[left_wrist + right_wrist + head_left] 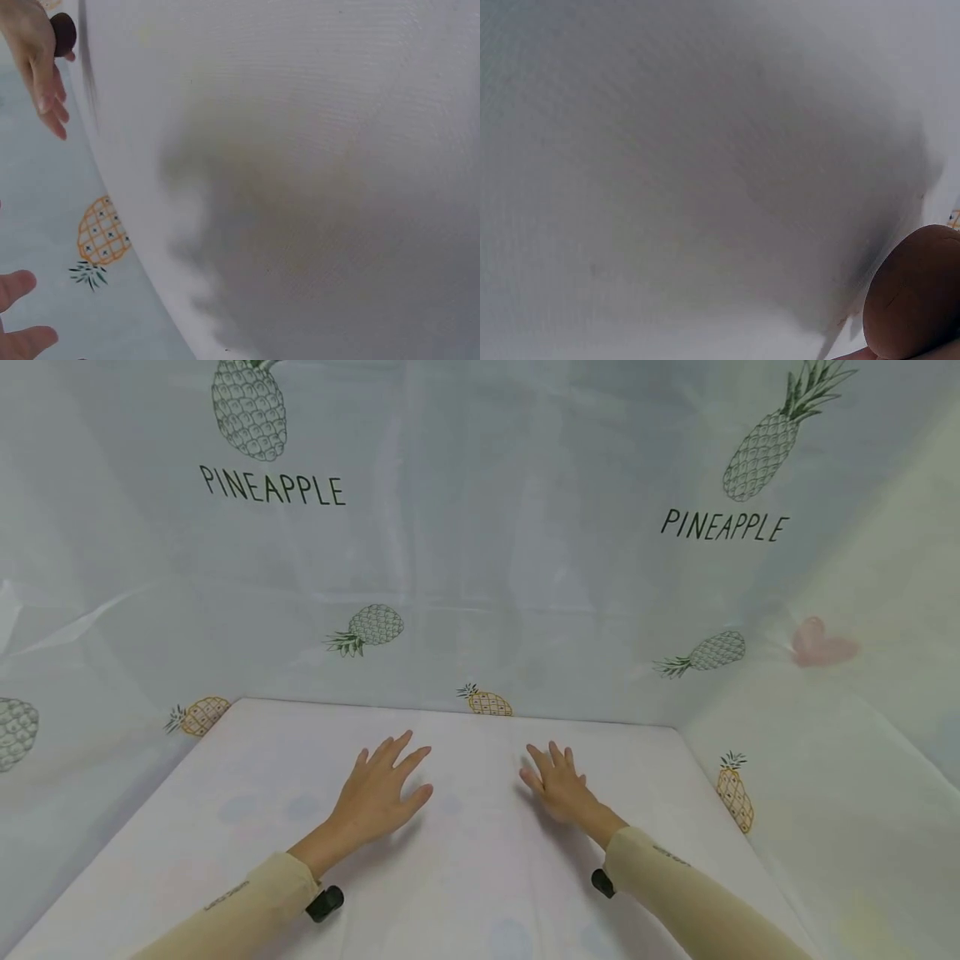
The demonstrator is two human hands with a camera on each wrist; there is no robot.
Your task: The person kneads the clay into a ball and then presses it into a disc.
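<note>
My left hand (375,802) is over the white table with its fingers spread and straight, holding nothing. Two of its fingertips (26,341) show at the lower left of the left wrist view. To the right, my right hand (564,792) hovers above the table, palm down, its front fingers extended. A brown egg-shaped object (915,292) lies against its palm, filling the lower right corner of the right wrist view. The left wrist view shows it dark and rounded, with a bent fingertip beside it. From above, the hand hides it.
The table (465,877) has a white cover with faint pale spots. Sheeting (480,543) printed with pineapples rises behind it and on both sides. A small black camera (325,903) sits under the left cuff, and another black camera (602,883) under the right.
</note>
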